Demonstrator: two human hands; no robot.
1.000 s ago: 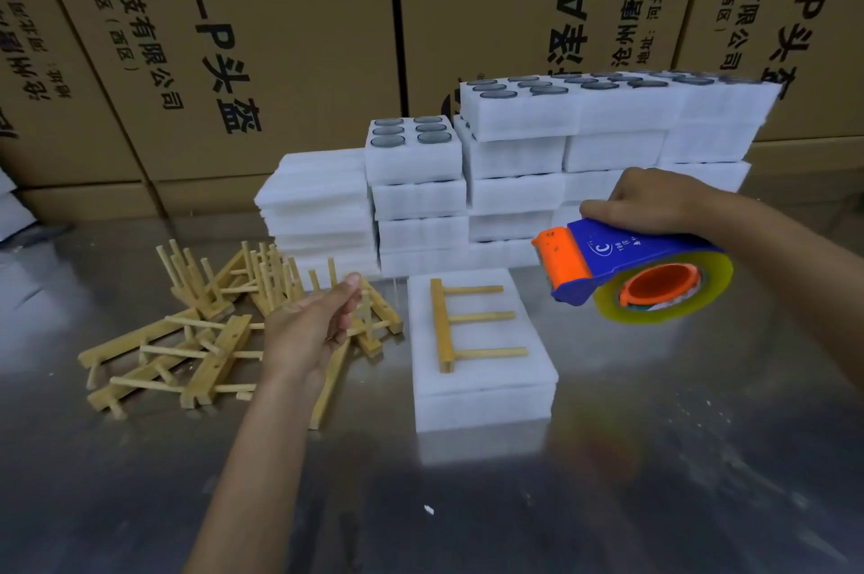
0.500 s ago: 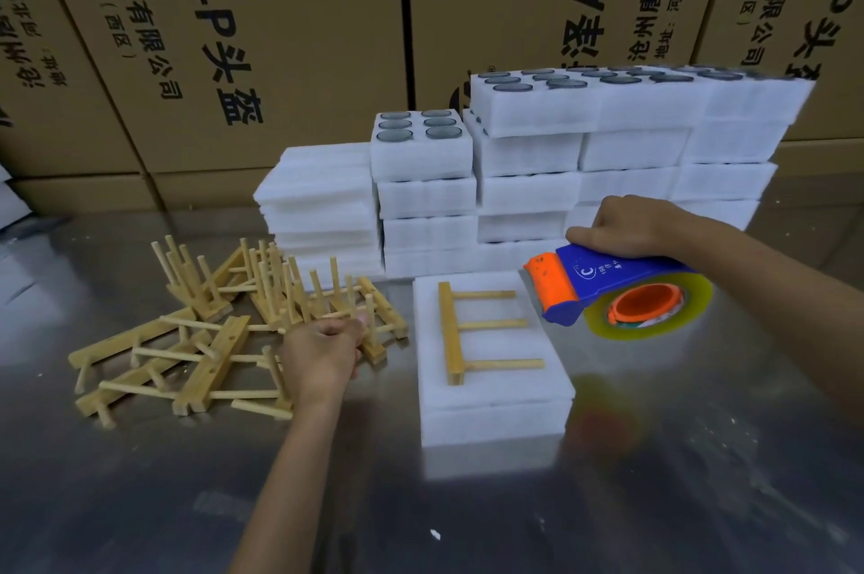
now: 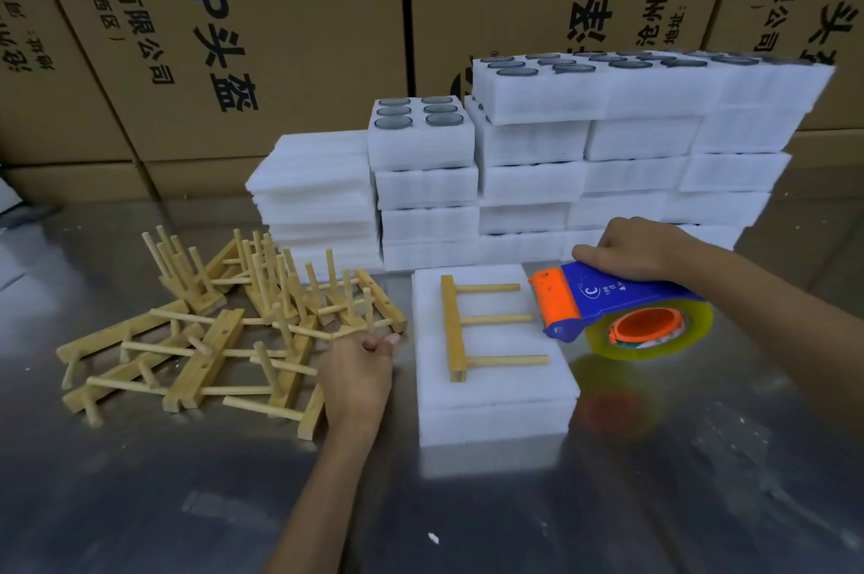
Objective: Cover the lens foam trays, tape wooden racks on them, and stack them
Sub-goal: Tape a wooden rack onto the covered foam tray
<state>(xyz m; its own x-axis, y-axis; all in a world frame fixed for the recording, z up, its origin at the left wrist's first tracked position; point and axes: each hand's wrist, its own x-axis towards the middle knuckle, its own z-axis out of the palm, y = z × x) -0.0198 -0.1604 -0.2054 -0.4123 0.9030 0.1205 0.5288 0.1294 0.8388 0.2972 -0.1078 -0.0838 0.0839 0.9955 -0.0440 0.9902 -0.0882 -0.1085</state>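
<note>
Covered tray [image 3: 491,382] sits front-centre on the metal table [image 3: 654,480], just before the foam stacks. One rack [image 3: 472,325] lies flat on its lid, spine to the left, three pegs pointing right, not taped yet by the look of it.

Right hand [image 3: 640,248] is wrapped over the dispenser [image 3: 612,302] handle, firm hold; orange blade end hovers at the tray's right edge, over the peg tips. Left hand [image 3: 360,370] is beside the tray's left edge at the rack pile [image 3: 224,330], fingers curled with fingertips together; whether it pinches a peg, cannot tell.

Step in hand: taping the rack down. To do well, I judge: start the tape on the tray's side wall, not on the lid only, pull across the pegs or spine, and press on both sides so the rack can't slide. The left hand should steady the rack or tray; foam is light and will drag with the tape. Keep the blade off the foam, which tears easily.

Counts: one rack on the tray; loose pile roughly ten, tangled, exact count not possible. One dispenser, one tape roll. Open trays [image 3: 421,129] with lenses on top: one six-lens tray clear, more to its right, blurred. Lid stack [image 3: 313,185]: one. Cardboard boxes [image 3: 234,36] behind.
</note>
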